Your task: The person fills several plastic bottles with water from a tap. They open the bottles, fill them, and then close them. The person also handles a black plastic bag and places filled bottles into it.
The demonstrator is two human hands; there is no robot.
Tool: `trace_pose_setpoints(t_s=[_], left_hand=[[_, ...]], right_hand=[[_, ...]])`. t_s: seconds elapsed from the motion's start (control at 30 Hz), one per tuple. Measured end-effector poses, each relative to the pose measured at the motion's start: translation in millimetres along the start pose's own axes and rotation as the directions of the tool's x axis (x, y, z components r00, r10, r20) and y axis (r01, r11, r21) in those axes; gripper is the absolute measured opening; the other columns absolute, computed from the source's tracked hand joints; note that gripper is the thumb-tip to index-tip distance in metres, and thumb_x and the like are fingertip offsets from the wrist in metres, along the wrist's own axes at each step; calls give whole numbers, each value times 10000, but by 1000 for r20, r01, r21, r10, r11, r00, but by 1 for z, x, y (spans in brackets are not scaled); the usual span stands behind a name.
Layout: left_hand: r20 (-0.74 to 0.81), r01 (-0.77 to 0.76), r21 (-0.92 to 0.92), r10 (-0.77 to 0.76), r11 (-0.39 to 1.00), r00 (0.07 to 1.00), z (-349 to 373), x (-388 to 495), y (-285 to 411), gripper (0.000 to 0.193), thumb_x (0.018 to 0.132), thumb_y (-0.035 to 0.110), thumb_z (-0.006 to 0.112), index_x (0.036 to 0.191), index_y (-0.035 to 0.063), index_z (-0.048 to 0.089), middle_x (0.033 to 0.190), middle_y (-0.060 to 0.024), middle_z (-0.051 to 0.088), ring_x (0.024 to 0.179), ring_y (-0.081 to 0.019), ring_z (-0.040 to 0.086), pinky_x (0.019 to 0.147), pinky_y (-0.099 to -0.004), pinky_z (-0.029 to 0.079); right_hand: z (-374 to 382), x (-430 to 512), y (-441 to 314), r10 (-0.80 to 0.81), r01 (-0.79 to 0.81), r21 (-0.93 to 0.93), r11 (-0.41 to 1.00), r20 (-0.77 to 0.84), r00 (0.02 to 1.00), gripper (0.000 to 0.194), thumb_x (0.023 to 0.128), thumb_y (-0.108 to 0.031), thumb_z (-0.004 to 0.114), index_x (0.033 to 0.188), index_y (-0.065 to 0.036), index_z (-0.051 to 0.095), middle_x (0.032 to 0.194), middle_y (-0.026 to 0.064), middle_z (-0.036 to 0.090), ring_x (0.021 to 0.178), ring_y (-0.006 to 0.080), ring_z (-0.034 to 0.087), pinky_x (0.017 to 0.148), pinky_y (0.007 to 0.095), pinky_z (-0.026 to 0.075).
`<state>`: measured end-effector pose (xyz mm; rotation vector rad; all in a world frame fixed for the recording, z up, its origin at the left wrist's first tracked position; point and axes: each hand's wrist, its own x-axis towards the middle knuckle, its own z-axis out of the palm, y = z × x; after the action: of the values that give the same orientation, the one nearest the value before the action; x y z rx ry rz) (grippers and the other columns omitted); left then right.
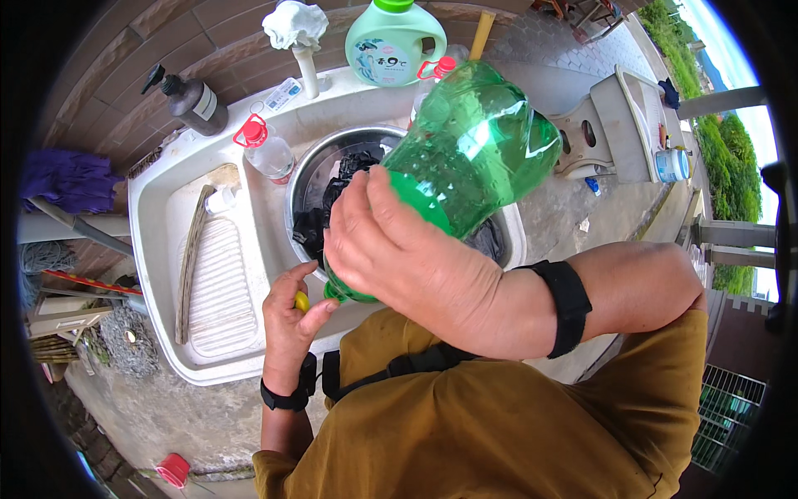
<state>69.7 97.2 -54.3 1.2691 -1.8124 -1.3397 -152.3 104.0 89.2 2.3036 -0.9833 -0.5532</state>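
A large green translucent plastic bottle (477,146) lies tilted in my right hand (399,249), its base raised to the upper right and its green neck low at the left. Close beside that neck is my left hand (293,305), thumb and index finger spread, with a yellow cap (302,302) held in the curled fingers. Behind the bottle a metal basin (299,156) stands in the sink and holds dark wet cloth (333,190). How much liquid the bottle holds I cannot tell.
Around the basin is a white laundry sink (252,206) with a washboard (221,280) and a wooden stick (192,268). A clear red-capped bottle (271,156), a brown pump bottle (198,107) and a green detergent jug (393,47) stand nearby. A white cloth (295,25) covers the tap.
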Motion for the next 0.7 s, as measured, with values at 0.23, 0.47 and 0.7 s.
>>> trace_pose_setpoints(t_s=[0.23,0.47,0.7], left_hand=[[-229,-30,-191,-15,981,973,7,5,-3,280,897,112,632,1155,5,613,871,-32,560,773,-122,511,730,-254,439],[-298,44,-518,-229,854,927,3,23,12,374,1015,312,484,1253,28,532,939,-2,607,566,0,387,481,-162,281],[-228,146,-602,-344,785,911,-1,37,32,526,1033,461,328,1235,15,520,921,-65,675,466,-11,353,401,-182,239]], right_hand=[[56,-4,16,243,-200,504,840,-21,970,578,699,-176,703,1239,-50,542,1141,156,556,1082,315,533,978,475,388],[88,-7,-29,367,-263,842,471,84,926,883,533,-205,857,1314,-47,476,1169,157,535,1080,353,533,941,456,424],[95,-8,-50,425,-254,891,376,78,902,855,562,-230,849,1308,-45,474,1166,155,536,1071,338,542,937,439,431]])
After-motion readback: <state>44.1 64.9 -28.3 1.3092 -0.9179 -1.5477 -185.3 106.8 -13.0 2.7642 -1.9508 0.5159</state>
